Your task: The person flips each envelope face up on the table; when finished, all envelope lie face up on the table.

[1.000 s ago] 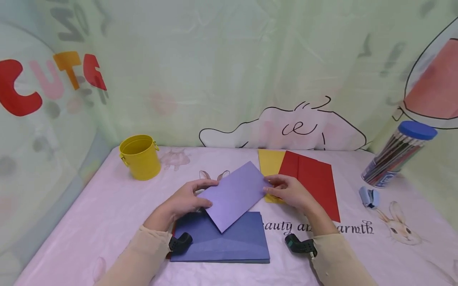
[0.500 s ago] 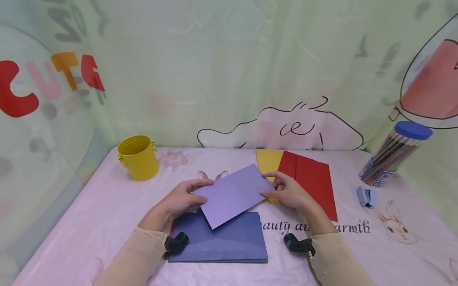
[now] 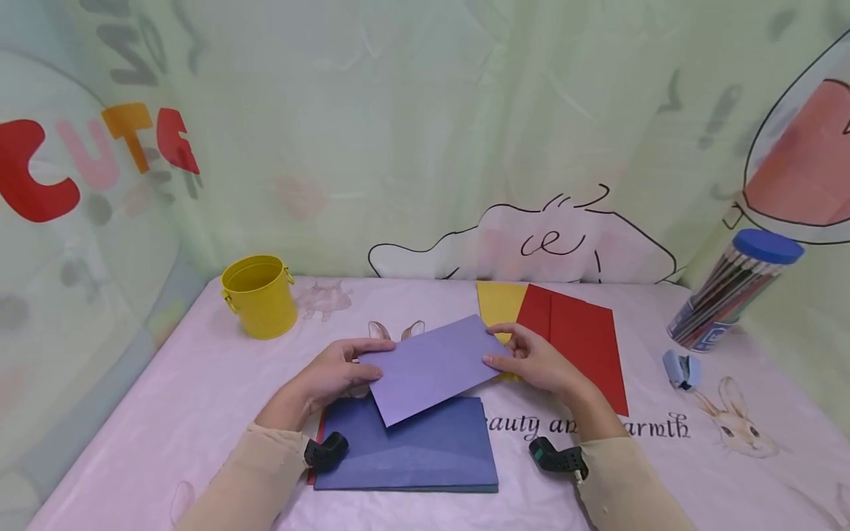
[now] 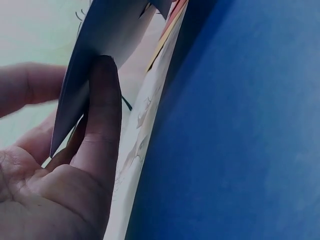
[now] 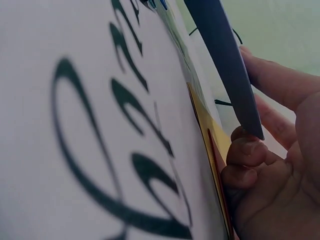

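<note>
A folded lilac paper sheet (image 3: 432,367) is held just above the table, tilted. My left hand (image 3: 341,372) pinches its left edge, thumb on top and fingers beneath; the left wrist view shows the lilac sheet (image 4: 102,55) between thumb and fingers. My right hand (image 3: 527,358) pinches its right edge, and in the right wrist view the lilac sheet (image 5: 225,65) runs edge-on past curled fingers. Beneath it a dark blue folded sheet (image 3: 425,450) lies flat on the table, filling the dark blue sheet (image 4: 235,130) side of the left wrist view.
A red sheet (image 3: 584,339) overlaps a yellow sheet (image 3: 499,302) behind my right hand. A yellow bucket (image 3: 260,295) stands at the back left. A pencil tube with a blue lid (image 3: 733,291) and a small blue stapler (image 3: 680,367) sit at the right. The pink printed tablecloth (image 3: 186,391) covers the table.
Both hands have turned the lilac sheet counter-clockwise toward level and shifted it slightly left; the right hand's thumb now reaches over its far corner.
</note>
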`<state>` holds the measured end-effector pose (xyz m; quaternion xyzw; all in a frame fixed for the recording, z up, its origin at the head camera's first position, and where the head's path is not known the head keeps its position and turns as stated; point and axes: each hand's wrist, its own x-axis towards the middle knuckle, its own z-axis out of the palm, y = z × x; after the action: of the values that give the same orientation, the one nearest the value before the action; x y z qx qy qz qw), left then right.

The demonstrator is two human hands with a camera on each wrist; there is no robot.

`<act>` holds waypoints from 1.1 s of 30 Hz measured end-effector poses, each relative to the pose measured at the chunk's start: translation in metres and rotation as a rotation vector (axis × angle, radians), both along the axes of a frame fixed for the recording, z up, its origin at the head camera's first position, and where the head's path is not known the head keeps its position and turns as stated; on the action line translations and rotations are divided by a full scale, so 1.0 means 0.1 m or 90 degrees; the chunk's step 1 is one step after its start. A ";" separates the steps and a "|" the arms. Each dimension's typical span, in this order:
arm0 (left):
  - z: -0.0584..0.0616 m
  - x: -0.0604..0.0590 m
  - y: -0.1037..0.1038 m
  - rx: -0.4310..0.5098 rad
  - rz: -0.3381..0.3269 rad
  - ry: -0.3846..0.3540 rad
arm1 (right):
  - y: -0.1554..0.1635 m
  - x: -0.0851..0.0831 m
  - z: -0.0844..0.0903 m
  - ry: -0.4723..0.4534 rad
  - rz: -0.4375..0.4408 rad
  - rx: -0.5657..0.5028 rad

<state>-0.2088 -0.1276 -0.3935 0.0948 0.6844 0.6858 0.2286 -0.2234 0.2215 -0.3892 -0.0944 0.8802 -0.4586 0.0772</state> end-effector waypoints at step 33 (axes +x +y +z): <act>0.04 0.02 -0.11 -0.160 -0.174 0.177 | 0.00 0.02 -0.03 -0.008 -0.043 0.032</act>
<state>-0.2068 -0.1385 -0.3894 0.2511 0.7702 0.5381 0.2328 -0.2218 0.2211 -0.3925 -0.0597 0.8936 -0.4393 0.0698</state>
